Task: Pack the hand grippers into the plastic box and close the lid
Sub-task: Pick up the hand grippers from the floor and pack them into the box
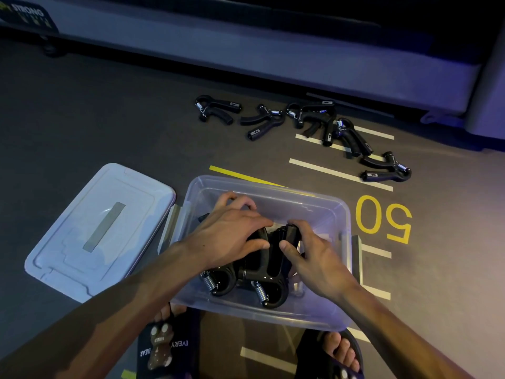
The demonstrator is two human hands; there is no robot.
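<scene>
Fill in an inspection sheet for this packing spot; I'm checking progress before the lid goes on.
Surface: dark grey floor with white and yellow painted lines and a yellow 50.
Job's things: clear plastic box open, holding at least two black spring hand grippers; pale translucent lid lies flat on the floor left of the box; about five more black hand grippers lie loose on the floor beyond the box.
Clutter: nothing seen.
Grippers: left hand and right hand both grip the packed grippers' handles inside the box.
Cables: nothing seen.
Surroundings: grey equipment base along the far edge; the person's black sandals in front of the box.
</scene>
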